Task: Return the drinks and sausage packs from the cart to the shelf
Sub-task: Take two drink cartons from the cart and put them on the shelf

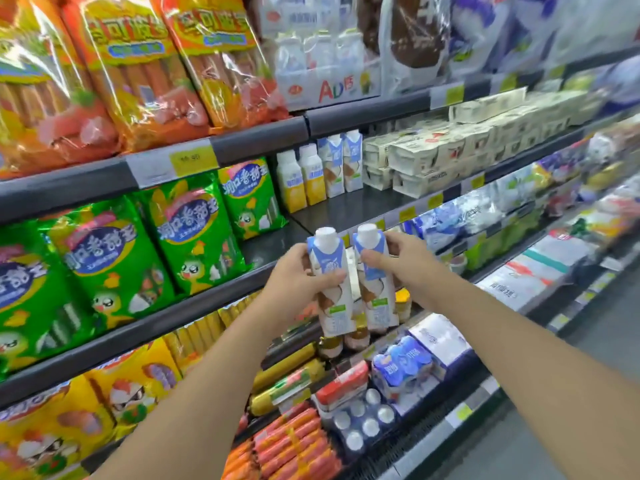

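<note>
My left hand (298, 271) wraps one white-and-blue coconut drink carton with a round white cap (330, 282), and my right hand (401, 268) pinches its twin carton (374, 275); both stand upright, long axes vertical, caps up, side by side, just touching, raised before the dark grey metal shelf (346, 209). Behind them on that shelf stand two matching cartons (341, 166) beside yellow-and-white bottles (301, 178), with green sausage packs (194, 230) to the left.

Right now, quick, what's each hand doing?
Left hand: closed around the left drink carton.
Right hand: closed around the right drink carton.
</note>
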